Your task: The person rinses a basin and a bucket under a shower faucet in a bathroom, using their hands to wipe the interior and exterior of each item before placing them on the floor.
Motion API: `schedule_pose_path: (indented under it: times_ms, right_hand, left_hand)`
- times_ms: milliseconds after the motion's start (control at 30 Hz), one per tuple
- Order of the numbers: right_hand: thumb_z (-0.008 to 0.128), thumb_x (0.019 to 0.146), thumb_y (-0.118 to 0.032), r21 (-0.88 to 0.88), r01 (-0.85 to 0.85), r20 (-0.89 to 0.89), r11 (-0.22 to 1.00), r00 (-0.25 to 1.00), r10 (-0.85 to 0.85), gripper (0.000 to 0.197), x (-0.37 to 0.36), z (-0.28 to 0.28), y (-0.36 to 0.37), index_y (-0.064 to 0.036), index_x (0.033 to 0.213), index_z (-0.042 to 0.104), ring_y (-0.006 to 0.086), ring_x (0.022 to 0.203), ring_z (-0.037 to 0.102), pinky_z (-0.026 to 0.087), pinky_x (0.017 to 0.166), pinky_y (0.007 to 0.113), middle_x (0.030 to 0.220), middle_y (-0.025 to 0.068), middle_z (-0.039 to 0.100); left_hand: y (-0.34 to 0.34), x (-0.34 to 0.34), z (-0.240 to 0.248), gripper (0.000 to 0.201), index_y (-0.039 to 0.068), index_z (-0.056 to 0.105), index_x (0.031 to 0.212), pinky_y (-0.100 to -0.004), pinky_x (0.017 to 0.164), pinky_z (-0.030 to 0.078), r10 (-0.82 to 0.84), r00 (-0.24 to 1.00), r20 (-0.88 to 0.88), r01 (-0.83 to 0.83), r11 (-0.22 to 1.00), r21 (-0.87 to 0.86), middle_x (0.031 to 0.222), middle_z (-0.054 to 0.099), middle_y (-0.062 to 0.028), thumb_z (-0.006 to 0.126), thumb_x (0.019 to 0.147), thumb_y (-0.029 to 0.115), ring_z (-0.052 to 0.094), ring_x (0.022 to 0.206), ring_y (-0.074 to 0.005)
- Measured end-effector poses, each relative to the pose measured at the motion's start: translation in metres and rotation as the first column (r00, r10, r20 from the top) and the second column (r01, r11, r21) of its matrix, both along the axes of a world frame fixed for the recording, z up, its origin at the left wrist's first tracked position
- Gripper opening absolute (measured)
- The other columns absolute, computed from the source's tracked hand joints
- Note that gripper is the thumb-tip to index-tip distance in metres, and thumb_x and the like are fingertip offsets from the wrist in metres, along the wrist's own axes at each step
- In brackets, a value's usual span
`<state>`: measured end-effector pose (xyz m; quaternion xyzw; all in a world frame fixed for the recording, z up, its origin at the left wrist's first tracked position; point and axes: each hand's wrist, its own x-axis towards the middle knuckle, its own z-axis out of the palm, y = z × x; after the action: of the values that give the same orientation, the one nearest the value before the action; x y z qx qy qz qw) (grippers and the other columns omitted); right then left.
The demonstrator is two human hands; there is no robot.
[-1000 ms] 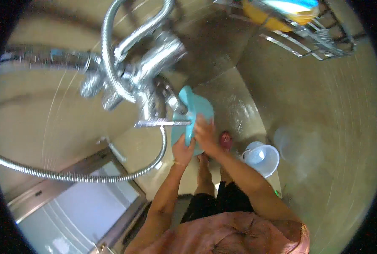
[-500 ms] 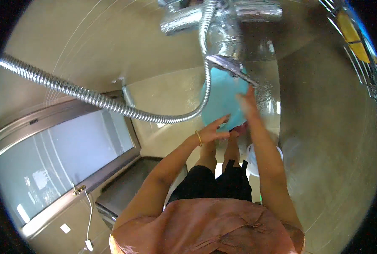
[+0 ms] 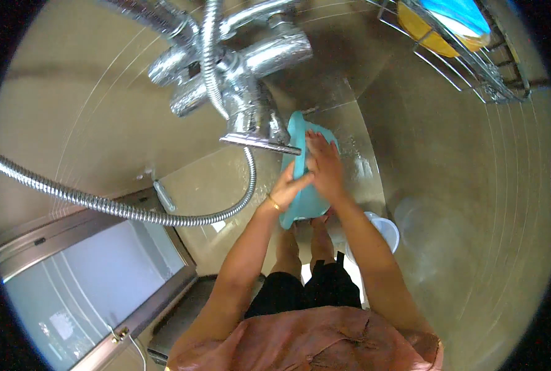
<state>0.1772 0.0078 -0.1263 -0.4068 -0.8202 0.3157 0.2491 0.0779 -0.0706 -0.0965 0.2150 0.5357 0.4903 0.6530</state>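
A turquoise plastic basin (image 3: 312, 204) stands tilted on its edge below the faucet, its rim turned to the left. My left hand (image 3: 290, 187) grips the rim, with the thumb pointing right and the other fingers partly hidden behind it. Flat against the basin's side lies my right hand (image 3: 325, 166), fingers stretched out and pointing away from me. The two hands nearly touch near the thumb. Just beyond them is the chrome faucet (image 3: 251, 105), whose flat lever (image 3: 260, 144) reaches over the basin's rim.
A coiled metal shower hose (image 3: 133, 213) loops from the left up to the faucet. A wire rack (image 3: 467, 65) holding yellow and blue items hangs at upper right. A white bucket (image 3: 387, 234) stands right of my legs. A frosted window or door panel (image 3: 115, 266) is at left.
The basin has turned from facing up to standing on edge. My right hand has come left onto its side, and my left hand now grips the rim. The view has shifted right.
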Motion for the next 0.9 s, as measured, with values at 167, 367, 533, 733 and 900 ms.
schedule_pose_path:
  times_ms: [167,367,533,733,900]
  right_hand:
    - [0.045,0.075,-0.022,-0.468,0.050,0.295,0.883,0.950,0.103,0.029,-0.008,-0.010,0.059,-0.0045,0.096,0.055,0.0334,0.090,0.052,0.040,0.078,0.040,0.096,0.0193,0.055]
    - [0.050,0.076,-0.017,-0.122,-0.200,-0.173,0.972,0.969,0.178,0.034,-0.057,-0.002,-0.030,-0.0017,0.106,0.048,0.0328,0.113,0.036,0.022,0.097,0.044,0.112,0.0205,0.046]
    - [0.046,0.081,-0.030,-0.824,0.330,0.269,0.459,0.943,-0.196,0.041,-0.046,-0.008,0.048,-0.0030,0.112,0.045,0.0304,0.105,0.045,0.027,0.095,0.038,0.108,0.0186,0.050]
    - [0.057,0.075,-0.029,-0.914,-0.142,-0.255,0.381,0.930,-0.265,0.056,-0.019,-0.013,0.047,0.0015,0.119,0.038,0.0210,0.089,0.052,0.040,0.081,0.033,0.117,0.0134,0.045]
    - [0.061,0.070,-0.021,-0.842,-0.025,-0.159,0.539,0.966,-0.203,0.064,0.001,-0.069,0.013,0.0018,0.122,0.031,0.0195,0.090,0.050,0.040,0.081,0.031,0.125,0.0117,0.036]
  left_hand:
    - [-0.023,0.005,0.019,0.051,0.006,0.035,0.121,-0.0262,0.080,0.040,-0.179,0.983,-0.035,0.180,0.982,0.055,0.105,0.049,-0.0025,0.056,0.074,0.001,0.047,0.093,-0.0110]
    - [-0.027,-0.033,-0.011,0.044,0.005,0.043,0.110,-0.0251,0.074,0.042,0.197,0.930,-0.312,-0.176,0.980,0.093,0.100,0.052,-0.0007,0.057,0.068,0.000,0.050,0.085,-0.0110]
    - [-0.054,-0.008,0.001,0.044,0.004,0.041,0.111,-0.0309,0.070,0.044,-0.132,0.786,-0.604,0.192,0.981,0.036,0.090,0.056,-0.0108,0.055,0.069,0.003,0.055,0.080,-0.0222]
    - [-0.075,-0.005,0.001,0.051,0.007,0.039,0.115,-0.0388,0.071,0.044,-0.457,0.299,-0.838,0.472,0.834,-0.286,0.087,0.055,-0.0214,0.057,0.068,0.013,0.053,0.080,-0.0366]
    - [-0.046,-0.015,0.018,0.062,0.006,0.030,0.125,-0.0386,0.087,0.035,-0.454,0.347,-0.821,0.691,0.716,-0.104,0.116,0.044,-0.0188,0.058,0.070,0.016,0.043,0.106,-0.0329]
